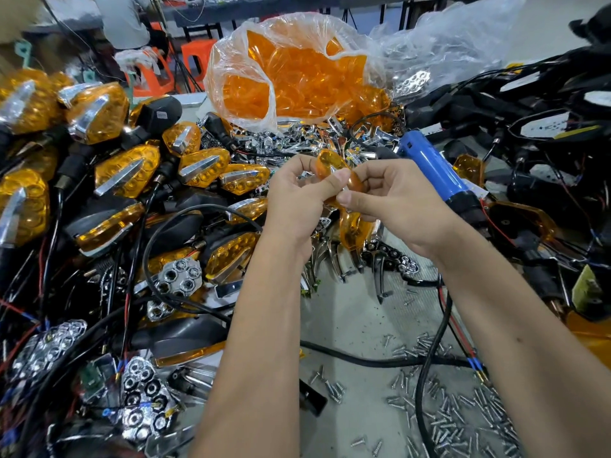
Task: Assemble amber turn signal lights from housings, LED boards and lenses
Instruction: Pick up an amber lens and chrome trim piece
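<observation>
Both hands meet above the middle of the bench around one amber lens (330, 163). My left hand (299, 196) pinches its left side with thumb and curled fingers. My right hand (393, 200) pinches its right edge between thumb and forefinger. Part of the lens is hidden by my fingers. Just below the hands a second amber lens (352, 231) lies on a heap of chrome trim pieces (297, 137). Finished amber turn signals (132, 173) with black housings pile up on the left. Chrome LED reflectors (178, 279) lie at lower left.
A clear plastic bag of amber lenses (297, 77) stands behind the hands. A blue electric screwdriver (436, 170) lies to the right, its black cable (429, 358) trailing down. Loose screws (463, 414) scatter at lower right. Black housings with wires (529, 104) crowd the far right.
</observation>
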The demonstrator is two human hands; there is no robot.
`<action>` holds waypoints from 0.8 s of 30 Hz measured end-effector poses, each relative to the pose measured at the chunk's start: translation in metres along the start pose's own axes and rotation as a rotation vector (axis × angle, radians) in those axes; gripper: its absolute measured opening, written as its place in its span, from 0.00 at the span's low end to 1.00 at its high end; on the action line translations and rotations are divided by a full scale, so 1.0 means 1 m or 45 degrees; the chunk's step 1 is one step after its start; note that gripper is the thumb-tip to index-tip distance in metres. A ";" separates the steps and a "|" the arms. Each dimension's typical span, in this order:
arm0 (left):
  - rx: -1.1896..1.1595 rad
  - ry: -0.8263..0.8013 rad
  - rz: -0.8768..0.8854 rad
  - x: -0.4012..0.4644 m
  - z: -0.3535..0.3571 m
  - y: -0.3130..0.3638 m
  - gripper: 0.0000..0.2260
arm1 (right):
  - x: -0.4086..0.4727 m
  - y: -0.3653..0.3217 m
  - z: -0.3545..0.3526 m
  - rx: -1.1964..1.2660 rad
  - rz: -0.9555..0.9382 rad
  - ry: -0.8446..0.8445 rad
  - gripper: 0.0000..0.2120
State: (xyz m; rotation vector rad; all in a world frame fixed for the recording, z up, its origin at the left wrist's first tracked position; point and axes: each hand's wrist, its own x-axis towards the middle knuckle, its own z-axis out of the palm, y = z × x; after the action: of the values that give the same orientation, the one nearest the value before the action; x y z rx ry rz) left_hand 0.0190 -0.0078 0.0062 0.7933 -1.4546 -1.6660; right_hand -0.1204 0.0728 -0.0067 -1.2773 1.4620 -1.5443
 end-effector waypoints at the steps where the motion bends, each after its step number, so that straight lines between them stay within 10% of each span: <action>1: -0.004 0.003 0.004 0.000 0.000 0.000 0.10 | 0.000 0.000 0.001 -0.031 -0.023 0.019 0.07; 24: 0.126 0.005 -0.043 -0.004 0.022 -0.009 0.03 | -0.007 -0.011 -0.006 -0.851 -0.179 0.238 0.16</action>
State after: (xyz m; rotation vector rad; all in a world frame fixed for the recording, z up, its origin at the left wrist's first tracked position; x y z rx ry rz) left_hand 0.0011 0.0072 0.0001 0.8794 -1.5383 -1.6269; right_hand -0.1219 0.0827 0.0030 -1.6636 2.1634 -1.3273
